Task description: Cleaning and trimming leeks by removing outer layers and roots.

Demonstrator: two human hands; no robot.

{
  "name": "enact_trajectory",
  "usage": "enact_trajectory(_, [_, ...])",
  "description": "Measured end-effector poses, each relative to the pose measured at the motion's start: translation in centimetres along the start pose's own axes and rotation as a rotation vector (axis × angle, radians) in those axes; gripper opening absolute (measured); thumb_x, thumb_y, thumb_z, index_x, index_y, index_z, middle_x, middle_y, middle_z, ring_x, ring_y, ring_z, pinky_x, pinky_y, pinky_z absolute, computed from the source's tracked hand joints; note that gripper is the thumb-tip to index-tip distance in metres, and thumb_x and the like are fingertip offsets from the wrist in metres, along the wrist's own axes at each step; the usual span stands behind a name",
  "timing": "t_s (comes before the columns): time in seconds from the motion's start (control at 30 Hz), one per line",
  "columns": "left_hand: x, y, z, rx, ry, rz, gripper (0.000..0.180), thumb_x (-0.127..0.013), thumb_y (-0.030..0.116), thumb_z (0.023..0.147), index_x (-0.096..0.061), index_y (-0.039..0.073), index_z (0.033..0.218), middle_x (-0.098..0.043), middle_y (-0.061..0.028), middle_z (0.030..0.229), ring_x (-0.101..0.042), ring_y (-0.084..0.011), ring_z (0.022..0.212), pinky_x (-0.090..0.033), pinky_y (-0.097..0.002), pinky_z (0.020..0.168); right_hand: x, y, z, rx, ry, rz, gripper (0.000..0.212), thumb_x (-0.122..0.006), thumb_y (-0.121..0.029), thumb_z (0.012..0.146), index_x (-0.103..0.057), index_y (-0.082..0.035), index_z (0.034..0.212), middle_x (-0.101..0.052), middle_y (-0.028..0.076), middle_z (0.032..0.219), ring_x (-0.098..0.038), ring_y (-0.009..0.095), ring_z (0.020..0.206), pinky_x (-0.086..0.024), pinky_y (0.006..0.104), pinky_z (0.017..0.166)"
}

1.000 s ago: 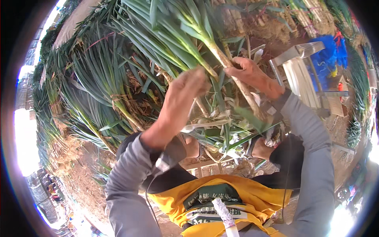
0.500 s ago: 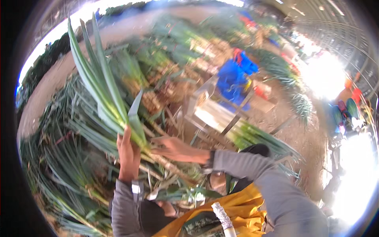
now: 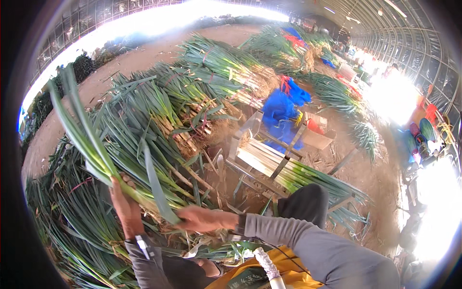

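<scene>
Green onion [image 3: 102, 165] in left hand [image 3: 127, 208], leaf [image 3: 157, 185] in right hand [image 3: 206, 219]

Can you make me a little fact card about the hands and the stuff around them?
Left hand: holding a leafy plant
Right hand: at the lower end of a long leaf; grip unclear
Metal frame: holds a bundle of pale stalks with green leaves
Blue material: heaped beyond the frame
Ground: leafy piles lie on it
</scene>
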State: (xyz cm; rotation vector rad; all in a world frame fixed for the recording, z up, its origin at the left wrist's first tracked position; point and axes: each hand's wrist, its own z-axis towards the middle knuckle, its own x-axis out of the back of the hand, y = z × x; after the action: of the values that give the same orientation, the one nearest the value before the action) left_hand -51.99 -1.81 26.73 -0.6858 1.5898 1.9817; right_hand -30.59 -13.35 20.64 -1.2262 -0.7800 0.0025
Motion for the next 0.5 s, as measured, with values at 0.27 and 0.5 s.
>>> enact_trajectory(0.27, [5.2,-2.5,0.1,0.154,-0.009,0.152,0.020,-0.062,0.016,0.101,-0.059,0.002,0.115,-0.064,-0.0103,0.108,-0.063,-0.0191,0.097,-0.053,-0.0343,0.082,-1.7,3.9,-4.1,-0.235,0.231,-0.358,0.052,-0.064,-0.032,0.094,-0.052,-0.001,0.134,-0.061,0.021,0.124,-0.064,0.037,0.106,-0.053,0.0438,0.089])
enact_trajectory(0.5, [-2.0,-3.5,-2.1,0.387,-0.210,0.182,0.030,-0.055,0.026,0.105,-0.056,0.005,0.126,-0.067,-0.0100,0.114,-0.065,-0.0205,0.105,-0.051,-0.0355,0.090,2.3,0.5,5.2,0.319,0.597,-0.248,0.049,-0.070,-0.012,0.090,-0.051,0.006,0.132,-0.059,0.025,0.126,-0.063,0.040,0.108,-0.055,0.0453,0.088])
